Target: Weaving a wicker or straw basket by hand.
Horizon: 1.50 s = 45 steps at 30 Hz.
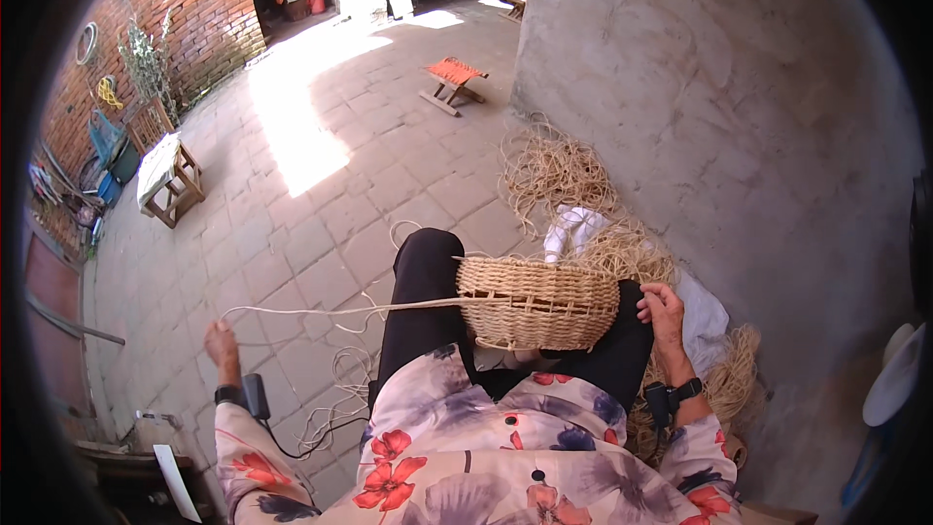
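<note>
A half-woven straw-coloured basket (pixel 539 303) rests on its side across my lap, between my knees. From it a long strand of twisted straw cord (pixel 389 307) runs out to the left. Far out on that side, my left hand (pixel 222 342) is closed at the strand's end, pulling it nearly straight. My right hand (pixel 663 309) is beside the basket's right end, over my right knee. Its fingers are loosely bent and a little apart, with nothing visible in them. Whether it touches the basket, I cannot tell.
Heaps of loose straw cord (pixel 556 173) lie along the grey wall (pixel 719 87) at right, with white cloth (pixel 575 231) among them. Ahead is an orange-topped folding stool (pixel 454 76). A wooden chair (pixel 167 170) stands at left. Loose cord loops (pixel 352 369) lie by my left leg.
</note>
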{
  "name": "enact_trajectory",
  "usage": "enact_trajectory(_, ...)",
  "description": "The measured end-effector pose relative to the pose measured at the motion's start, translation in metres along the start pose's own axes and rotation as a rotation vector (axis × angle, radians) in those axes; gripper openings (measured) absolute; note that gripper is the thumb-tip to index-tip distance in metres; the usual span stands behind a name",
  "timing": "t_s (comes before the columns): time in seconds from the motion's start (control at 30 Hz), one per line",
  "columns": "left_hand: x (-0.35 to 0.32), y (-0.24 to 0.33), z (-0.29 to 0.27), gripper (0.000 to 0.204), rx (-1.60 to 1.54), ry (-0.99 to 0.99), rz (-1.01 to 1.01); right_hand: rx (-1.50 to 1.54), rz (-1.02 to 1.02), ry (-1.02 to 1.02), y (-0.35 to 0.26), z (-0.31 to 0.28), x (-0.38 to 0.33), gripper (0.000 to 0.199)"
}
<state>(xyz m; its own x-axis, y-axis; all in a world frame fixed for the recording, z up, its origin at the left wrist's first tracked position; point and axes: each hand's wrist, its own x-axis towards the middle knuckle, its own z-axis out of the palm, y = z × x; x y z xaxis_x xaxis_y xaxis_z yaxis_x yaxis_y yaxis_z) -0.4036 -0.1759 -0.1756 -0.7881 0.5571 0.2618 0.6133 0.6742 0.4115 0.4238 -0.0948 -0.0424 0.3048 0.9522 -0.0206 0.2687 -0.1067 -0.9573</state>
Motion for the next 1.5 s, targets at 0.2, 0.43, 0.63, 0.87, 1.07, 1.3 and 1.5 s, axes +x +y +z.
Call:
enact_trajectory(0.2, 0.02, -0.261, -0.112, 0.028, -0.001, 0.03, -0.597, -0.027, 0.006, -0.008, 0.006, 0.014, 0.017, 0.018)
enact_trajectory(0.43, -0.056, 0.057, -0.035, 0.016, -0.709, -0.346, -0.234, -0.218, -0.356, -0.093, -0.058, 0.08, 0.016, 0.016)
enact_trajectory(0.63, -0.185, 0.328, -0.07, 0.02, -1.058, -0.824, 0.182, -0.277, -0.475, -0.138, -0.081, 0.117, 0.01, 0.015)
enact_trajectory(0.87, -0.243, 0.36, -0.053, 0.022, -0.866, -0.87, 0.547, -0.208, -0.455, -0.163, -0.071, 0.125, 0.014, 0.015)
enact_trajectory(1.07, -0.236, 0.365, -0.053, 0.018, -0.749, -1.006, 0.237, -0.212, -0.518, -0.159, -0.076, 0.138, 0.008, 0.017)
enact_trajectory(1.3, -0.22, 0.357, -0.048, 0.017, -0.747, -1.132, -0.128, -0.32, -0.78, -0.104, -0.089, 0.161, -0.002, 0.01)
enact_trajectory(1.5, -0.209, 0.346, -0.037, 0.011, -0.681, -1.215, -0.243, -0.329, -0.81, -0.111, -0.095, 0.169, -0.01, 0.007)
